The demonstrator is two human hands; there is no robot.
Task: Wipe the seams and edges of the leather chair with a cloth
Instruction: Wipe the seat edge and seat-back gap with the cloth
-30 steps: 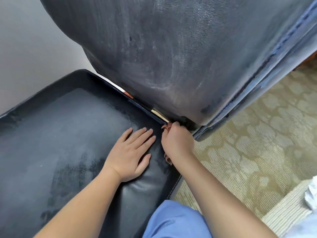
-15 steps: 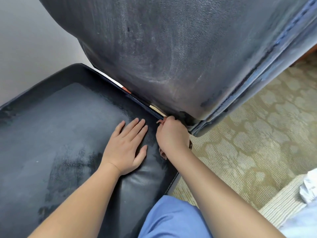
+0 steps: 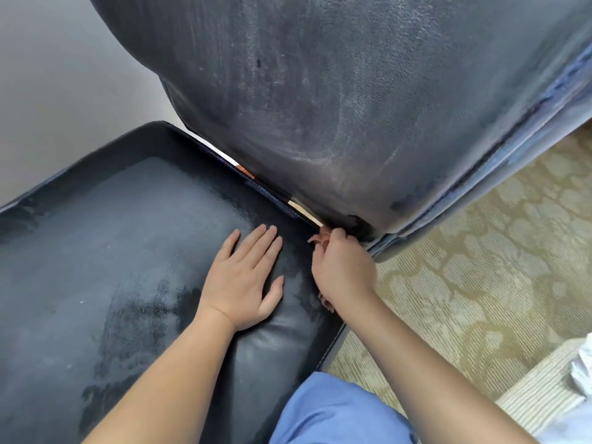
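Observation:
A dark leather chair fills the view, with its seat cushion (image 3: 112, 251) at lower left and its backrest (image 3: 320, 91) rising above. My left hand (image 3: 245, 280) lies flat on the seat, fingers straight. My right hand (image 3: 342, 267) grips a reddish-brown cloth (image 3: 322, 236), mostly hidden in the fist, at the seat's rear right corner, where the seat edge meets the backrest. A bit of cloth also shows below the wrist.
Patterned beige carpet (image 3: 480, 267) lies to the right of the chair. A pale striped surface with something white (image 3: 579, 366) sits at the lower right edge. My blue-clad knee (image 3: 336, 411) is at the bottom. A grey wall (image 3: 64, 91) stands at left.
Both hands stay at nearly the same places on the chair; the right hand has crept slightly along the seat's right edge at the rear corner. The camera view shifted a little.

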